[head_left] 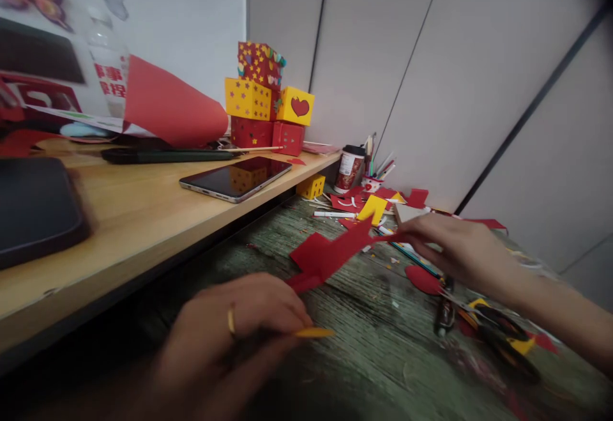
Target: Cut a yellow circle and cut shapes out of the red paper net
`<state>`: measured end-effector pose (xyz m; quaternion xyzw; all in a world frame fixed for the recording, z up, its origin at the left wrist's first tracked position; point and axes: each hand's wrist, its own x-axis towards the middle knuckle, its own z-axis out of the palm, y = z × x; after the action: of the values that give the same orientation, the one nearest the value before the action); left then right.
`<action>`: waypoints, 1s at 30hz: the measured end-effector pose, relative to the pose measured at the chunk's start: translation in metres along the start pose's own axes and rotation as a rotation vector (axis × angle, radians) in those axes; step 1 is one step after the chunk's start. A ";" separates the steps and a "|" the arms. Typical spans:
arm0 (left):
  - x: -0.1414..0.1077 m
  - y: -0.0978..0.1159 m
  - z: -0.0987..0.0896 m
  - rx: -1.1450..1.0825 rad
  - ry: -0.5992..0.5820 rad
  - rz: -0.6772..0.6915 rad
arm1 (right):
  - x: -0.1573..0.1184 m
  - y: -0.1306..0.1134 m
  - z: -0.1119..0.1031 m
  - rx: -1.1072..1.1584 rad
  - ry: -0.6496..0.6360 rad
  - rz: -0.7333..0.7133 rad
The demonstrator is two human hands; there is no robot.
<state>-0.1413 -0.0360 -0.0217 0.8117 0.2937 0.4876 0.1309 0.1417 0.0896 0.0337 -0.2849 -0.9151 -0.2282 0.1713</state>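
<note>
Green tabletop (378, 370) beneath red paper (338, 255)

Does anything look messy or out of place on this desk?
Yes, mainly the mess: red and yellow paper scraps lie strewn over the green tabletop, with black-handled scissors among them. The phone also lies close to the edge of the wooden shelf, perhaps easy to knock. I see no spilled liquid.

A dark green, wood-grained surface (383, 344) spreads beneath the hands (244, 319). Higher, to their left, lies a pale wooden surface (129, 213) with deep shadow under its edge. Grey wall panels (373, 44), divided by dark seams (534, 111), rise beyond the hands, meeting a white wall (191, 12) farther left.
</note>
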 end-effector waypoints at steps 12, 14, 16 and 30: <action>0.015 0.016 0.008 -0.139 0.152 -0.235 | -0.056 -0.052 -0.058 0.896 0.003 0.911; 0.020 0.017 0.015 -0.180 0.076 -0.286 | -0.066 -0.059 -0.061 1.022 0.006 1.022; 0.024 0.020 0.020 -0.178 0.055 -0.295 | -0.075 -0.067 -0.061 1.190 0.023 1.156; 0.037 0.017 0.062 -0.219 -0.300 -0.595 | -0.135 -0.100 -0.018 0.952 -0.201 0.955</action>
<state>-0.0688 -0.0221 -0.0170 0.7343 0.4409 0.3319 0.3952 0.1905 -0.0524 -0.0432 -0.5709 -0.7011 0.3276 0.2740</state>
